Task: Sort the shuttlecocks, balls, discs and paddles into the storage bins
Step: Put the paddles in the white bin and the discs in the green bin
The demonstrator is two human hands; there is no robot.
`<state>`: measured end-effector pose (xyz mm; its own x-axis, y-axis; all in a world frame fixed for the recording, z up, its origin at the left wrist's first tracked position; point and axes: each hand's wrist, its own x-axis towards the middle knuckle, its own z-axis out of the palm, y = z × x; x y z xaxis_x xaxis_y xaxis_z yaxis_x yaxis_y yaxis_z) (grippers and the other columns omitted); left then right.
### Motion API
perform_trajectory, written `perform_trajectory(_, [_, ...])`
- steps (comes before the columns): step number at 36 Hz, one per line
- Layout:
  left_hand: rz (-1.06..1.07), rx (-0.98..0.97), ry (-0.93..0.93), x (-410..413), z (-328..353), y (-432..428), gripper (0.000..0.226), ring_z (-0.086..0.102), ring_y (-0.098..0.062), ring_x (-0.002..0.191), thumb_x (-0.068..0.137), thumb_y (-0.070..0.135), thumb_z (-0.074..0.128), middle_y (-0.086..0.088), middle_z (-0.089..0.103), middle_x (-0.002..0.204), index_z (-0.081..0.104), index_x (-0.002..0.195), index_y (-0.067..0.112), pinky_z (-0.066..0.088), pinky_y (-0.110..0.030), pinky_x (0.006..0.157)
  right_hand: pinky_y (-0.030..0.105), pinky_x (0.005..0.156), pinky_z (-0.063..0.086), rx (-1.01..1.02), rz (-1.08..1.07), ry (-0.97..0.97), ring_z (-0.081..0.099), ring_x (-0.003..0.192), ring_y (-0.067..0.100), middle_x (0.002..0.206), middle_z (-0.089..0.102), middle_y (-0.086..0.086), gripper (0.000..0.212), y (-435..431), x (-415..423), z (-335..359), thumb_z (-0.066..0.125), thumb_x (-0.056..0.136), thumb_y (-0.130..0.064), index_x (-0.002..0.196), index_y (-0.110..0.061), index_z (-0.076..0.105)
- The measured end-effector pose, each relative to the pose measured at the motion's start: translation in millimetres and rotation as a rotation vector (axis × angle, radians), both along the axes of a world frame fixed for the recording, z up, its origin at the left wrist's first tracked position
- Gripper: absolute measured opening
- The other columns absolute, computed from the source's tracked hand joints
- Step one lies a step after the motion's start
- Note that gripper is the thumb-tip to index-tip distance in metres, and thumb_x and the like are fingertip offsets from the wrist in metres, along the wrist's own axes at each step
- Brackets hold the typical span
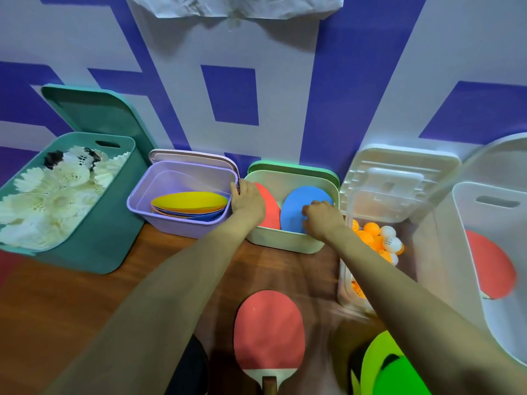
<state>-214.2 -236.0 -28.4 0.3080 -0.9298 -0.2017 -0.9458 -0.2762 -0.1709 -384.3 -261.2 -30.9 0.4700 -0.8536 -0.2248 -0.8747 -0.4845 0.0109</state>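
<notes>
Two hands are at the cream bin (282,243) in the head view, the only view we have, so we take the step in hand to be lifting the blue disc (299,201) out of it. That disc stands on edge inside the cream bin, leaning toward the back wall. The right hand (320,219) is directly on it, with its fingers curled against the disc's lower right edge, and we read that as a pinch on the disc. The left hand (247,201) lies over the bin's left corner with its fingers bent over a rim. That corner is blurred where the cream bin touches the lilac bin (171,226), so it is probably the cream bin's rim that it holds, to steady it.

By our judgement the next move calls for drawing the disc up clear of the front wall and carrying it left over the touching rims. It would then be laid flat on the stack of discs (189,202) in the lilac bin, just beside. The left hand sits in that path and may need to give way.

Much looks sorted: shuttlecocks (57,192) fill the teal bin (108,232) at far left, and balls (379,240) lie in the clear bin (345,280) on the right. On the worktop (85,303), near us, lie a red paddle (268,329) and green discs (382,363). We judge the paddle belongs in the white bin (467,220) at far right, where a second red paddle (490,269) stands.
</notes>
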Motion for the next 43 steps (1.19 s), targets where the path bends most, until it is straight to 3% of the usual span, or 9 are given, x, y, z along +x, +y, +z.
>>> perform_trajectory(3, [-0.02, 0.039, 0.068, 1.1, 6.2, 10.6, 0.052, -0.002, -0.032, 0.144, 0.092, 0.013, 0.041, -0.017, 0.006, 0.156, 0.031, 0.141, -0.002, -0.002, -0.051, 0.115, 0.038, 0.089, 0.041, -0.056, -0.013, -0.191, 0.051, 0.11, 0.033, 0.12, 0.057, 0.011, 0.032, 20.0, 3.3, 15.3, 0.047, 0.092, -0.017, 0.122, -0.013, 0.057])
perform_trajectory(6, [-0.005, -0.051, 0.21, -1.3, 9.7, 26.8, 0.042, 0.008, -0.03, 0.142, 0.092, 0.023, 0.048, -0.012, 0.018, 0.153, 0.049, 0.132, 0.01, 0.006, -0.045, 0.115, 0.04, 0.085, 0.042, -0.084, 0.004, -0.365, 0.052, 0.108, 0.033, 0.117, 0.058, 0.011, 0.033, 52.0, 5.5, 30.2, 0.049, 0.092, -0.017, 0.123, -0.013, 0.058])
perform_trajectory(11, [0.018, -0.361, 0.456, -14.7, 13.8, 101.9, 0.038, 0.028, -0.022, 0.133, 0.089, 0.023, 0.053, -0.002, 0.04, 0.14, 0.054, 0.127, 0.022, 0.016, -0.034, 0.107, 0.04, 0.08, 0.046, 0.024, 0.011, -0.599, 0.057, 0.101, 0.034, 0.11, 0.059, 0.015, 0.028, 119.1, 4.2, 28.6, 0.053, 0.089, -0.013, 0.115, -0.007, 0.059])
perform_trajectory(16, [0.242, -0.439, 0.557, -13.8, 3.4, 210.9, 0.039, 0.038, -0.028, 0.121, 0.086, 0.017, 0.059, -0.009, 0.044, 0.127, 0.054, 0.124, 0.016, 0.028, -0.034, 0.099, 0.036, 0.078, 0.044, 0.214, -0.026, -0.48, 0.056, 0.103, 0.034, 0.116, 0.053, 0.013, 0.033, 189.6, 3.9, -3.2, 0.056, 0.089, -0.024, 0.118, -0.009, 0.049])
perform_trajectory(21, [0.447, -0.058, 0.465, -7.9, -33.8, 309.0, 0.049, 0.032, -0.032, 0.126, 0.092, 0.034, 0.055, -0.015, 0.033, 0.134, 0.038, 0.132, 0.012, 0.033, -0.037, 0.105, 0.036, 0.091, 0.041, 0.504, -0.128, -0.15, 0.05, 0.12, 0.034, 0.133, 0.046, 0.016, 0.076, 247.5, 2.3, -38.6, 0.058, 0.088, -0.045, 0.141, -0.003, 0.022])
perform_trajectory(23, [0.522, 0.06, 0.448, -8.3, -46.0, 336.8, 0.061, 0.029, -0.035, 0.13, 0.091, 0.041, 0.054, -0.017, 0.026, 0.141, 0.03, 0.138, 0.01, 0.033, -0.039, 0.105, 0.035, 0.092, 0.042, 0.507, -0.121, -0.103, 0.052, 0.12, 0.033, 0.132, 0.049, 0.015, 0.074, 264.0, -0.6, -50.0, 0.057, 0.089, -0.043, 0.14, -0.003, 0.022])
perform_trajectory(30, [0.633, 0.139, 0.475, -29.0, -66.9, 389.1, 0.074, 0.035, -0.036, 0.123, 0.086, 0.048, 0.057, -0.014, 0.023, 0.137, 0.02, 0.137, 0.009, 0.039, -0.04, 0.096, 0.037, 0.088, 0.044, 0.496, -0.193, -0.132, 0.055, 0.115, 0.033, 0.128, 0.049, 0.012, 0.073, 295.7, -0.2, -63.3, 0.064, 0.084, -0.043, 0.134, -0.009, 0.024])
perform_trajectory(39, [0.748, 0.075, 0.56, -38.8, -67.1, 381.1, 0.077, 0.051, -0.036, 0.108, 0.084, 0.02, 0.065, -0.016, 0.025, 0.133, 0.011, 0.138, 0.009, 0.049, -0.04, 0.085, 0.04, 0.071, 0.045, 0.425, -0.248, -0.327, 0.059, 0.095, 0.039, 0.124, 0.037, 0.014, 0.05, 314.6, -3.3, -72.9, 0.056, 0.088, -0.014, 0.128, -0.005, 0.028])
perform_trajectory(43, [0.754, 0.058, 0.553, -42.3, -65.7, 377.2, 0.078, 0.046, -0.034, 0.115, 0.081, 0.016, 0.069, -0.016, 0.023, 0.136, 0.015, 0.136, 0.008, 0.047, -0.039, 0.087, 0.038, 0.068, 0.045, 0.401, -0.269, -0.374, 0.059, 0.091, 0.038, 0.125, 0.033, 0.014, 0.05, 317.5, -2.9, -71.1, 0.054, 0.086, -0.006, 0.128, -0.005, 0.027])
